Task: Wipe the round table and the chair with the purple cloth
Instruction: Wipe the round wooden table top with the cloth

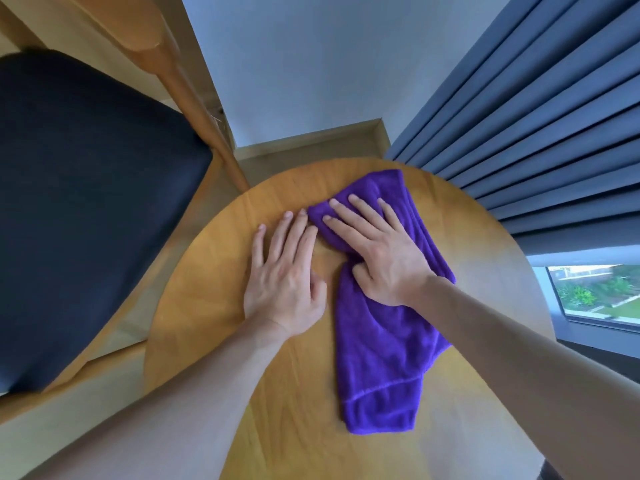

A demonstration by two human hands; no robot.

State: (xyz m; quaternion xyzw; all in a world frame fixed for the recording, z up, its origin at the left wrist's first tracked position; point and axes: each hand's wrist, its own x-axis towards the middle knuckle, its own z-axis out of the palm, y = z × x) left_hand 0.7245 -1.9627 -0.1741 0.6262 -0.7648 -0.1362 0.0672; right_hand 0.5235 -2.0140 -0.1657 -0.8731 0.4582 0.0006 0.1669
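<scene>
A purple cloth [381, 341] lies folded and elongated on the round wooden table [214, 306], reaching from the far edge toward me. My right hand [377, 251] presses flat on the cloth's far half with straight, spread fingers. My left hand [284, 275] rests flat on the bare wood just left of the cloth, its fingertips touching the cloth's edge. To the left stands the chair, with a dark padded seat [86, 202] and a wooden frame [194, 95].
Blue-grey pleated curtains [536, 109] hang close behind the table's right side, over a window [595, 292]. A white wall [294, 64] and a wooden skirting board meet the floor beyond the table. The chair's leg stands right at the table's far left rim.
</scene>
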